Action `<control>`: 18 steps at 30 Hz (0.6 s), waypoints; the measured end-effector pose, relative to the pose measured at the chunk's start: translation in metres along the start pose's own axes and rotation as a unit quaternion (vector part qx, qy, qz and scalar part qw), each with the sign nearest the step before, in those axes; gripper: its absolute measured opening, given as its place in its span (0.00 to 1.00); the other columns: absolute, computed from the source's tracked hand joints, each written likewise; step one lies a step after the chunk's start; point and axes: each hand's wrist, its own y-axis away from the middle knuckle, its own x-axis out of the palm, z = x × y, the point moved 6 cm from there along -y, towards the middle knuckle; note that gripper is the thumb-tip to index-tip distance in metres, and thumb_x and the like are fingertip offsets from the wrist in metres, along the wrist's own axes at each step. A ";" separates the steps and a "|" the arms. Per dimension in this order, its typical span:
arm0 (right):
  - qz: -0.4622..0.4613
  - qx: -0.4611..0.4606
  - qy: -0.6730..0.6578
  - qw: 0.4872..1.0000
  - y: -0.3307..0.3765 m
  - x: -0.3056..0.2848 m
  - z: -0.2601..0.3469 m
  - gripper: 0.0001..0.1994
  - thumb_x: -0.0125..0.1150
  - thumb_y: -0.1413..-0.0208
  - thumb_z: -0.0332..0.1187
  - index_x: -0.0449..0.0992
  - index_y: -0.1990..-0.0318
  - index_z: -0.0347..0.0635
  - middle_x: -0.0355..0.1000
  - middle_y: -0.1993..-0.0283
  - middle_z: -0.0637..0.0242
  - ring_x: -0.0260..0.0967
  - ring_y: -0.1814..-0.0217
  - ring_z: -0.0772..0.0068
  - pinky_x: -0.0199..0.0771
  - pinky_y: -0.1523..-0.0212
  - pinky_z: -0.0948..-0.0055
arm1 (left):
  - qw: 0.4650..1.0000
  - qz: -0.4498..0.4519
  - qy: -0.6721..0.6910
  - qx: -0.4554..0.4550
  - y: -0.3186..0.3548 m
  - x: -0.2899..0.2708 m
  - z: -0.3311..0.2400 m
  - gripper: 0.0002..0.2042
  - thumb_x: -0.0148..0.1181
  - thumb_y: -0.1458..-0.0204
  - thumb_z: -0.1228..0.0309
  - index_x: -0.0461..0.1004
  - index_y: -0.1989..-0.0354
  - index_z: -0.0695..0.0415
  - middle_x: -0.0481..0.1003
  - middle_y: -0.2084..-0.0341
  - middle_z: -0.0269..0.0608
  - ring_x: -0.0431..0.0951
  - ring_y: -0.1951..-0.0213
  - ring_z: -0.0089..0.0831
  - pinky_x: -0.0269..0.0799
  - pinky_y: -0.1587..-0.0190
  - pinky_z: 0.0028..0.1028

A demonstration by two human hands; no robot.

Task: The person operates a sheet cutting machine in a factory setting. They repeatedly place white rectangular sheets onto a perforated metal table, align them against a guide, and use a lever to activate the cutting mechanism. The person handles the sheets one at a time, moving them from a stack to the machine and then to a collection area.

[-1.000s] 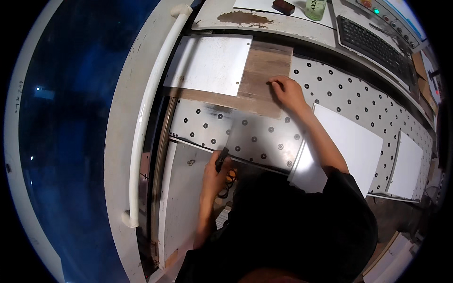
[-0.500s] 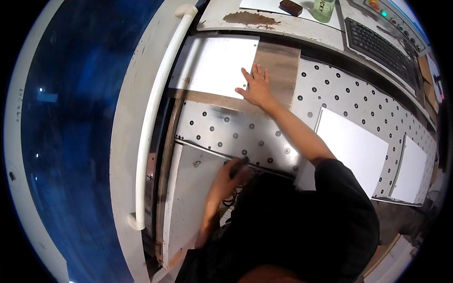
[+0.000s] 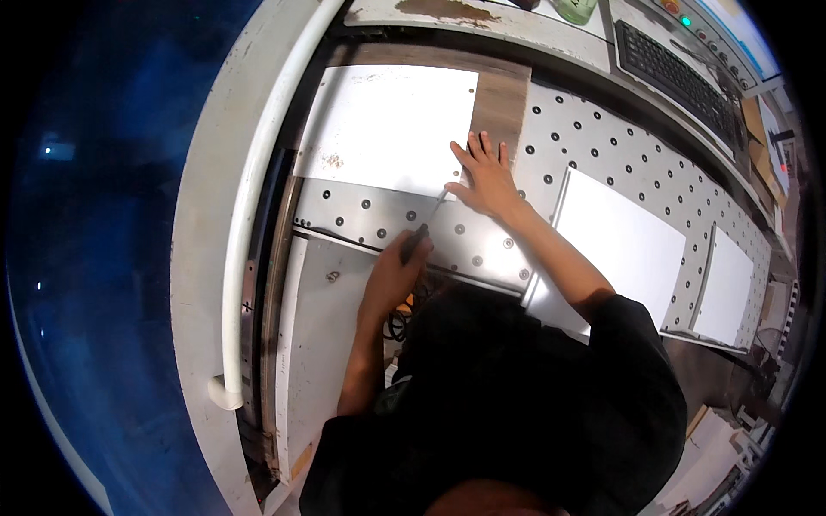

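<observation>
Here, the white panel (image 3: 387, 129), long axis crosswise, lies ahead of the left hand (image 3: 396, 277), gripping a dark-handled tool (image 3: 415, 244), with the nearer right hand (image 3: 492, 184) spread along its right edge.

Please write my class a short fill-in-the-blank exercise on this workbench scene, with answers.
1. The left hand grips a tool whose handle is ____ in colour.
2. The right hand lies at an edge of the leftmost panel, coloured ____.
3. That panel lies over a board coloured ____.
4. The keyboard sits toward the picture's upper ____ corner.
Answers: black; white; brown; right.
</observation>
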 end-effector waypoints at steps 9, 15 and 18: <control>0.052 -0.020 -0.011 0.998 0.048 -0.007 -0.011 0.43 0.63 0.45 0.60 0.53 0.25 0.63 0.42 0.20 0.54 0.32 0.17 0.48 0.29 0.21 0.47 | 0.984 0.164 -0.024 -0.062 -0.001 0.003 0.004 0.27 0.57 0.39 0.48 0.72 0.45 0.61 0.74 0.77 0.35 0.73 0.75 0.23 0.68 0.71 0.26; 0.041 -0.022 -0.023 0.999 0.049 -0.009 -0.010 0.41 0.64 0.45 0.58 0.55 0.25 0.64 0.43 0.20 0.55 0.33 0.17 0.49 0.29 0.21 0.48 | 0.998 0.028 -0.052 -0.038 0.019 -0.069 0.041 0.33 0.56 0.39 0.45 0.69 0.39 0.65 0.76 0.76 0.36 0.75 0.73 0.23 0.70 0.71 0.26; 0.051 -0.018 -0.031 0.998 0.048 -0.008 -0.008 0.41 0.64 0.46 0.57 0.54 0.25 0.65 0.43 0.20 0.56 0.32 0.17 0.50 0.28 0.21 0.48 | 0.981 -0.132 -0.119 -0.073 0.041 -0.125 0.047 0.29 0.53 0.38 0.45 0.74 0.54 0.65 0.70 0.83 0.35 0.69 0.82 0.25 0.65 0.76 0.29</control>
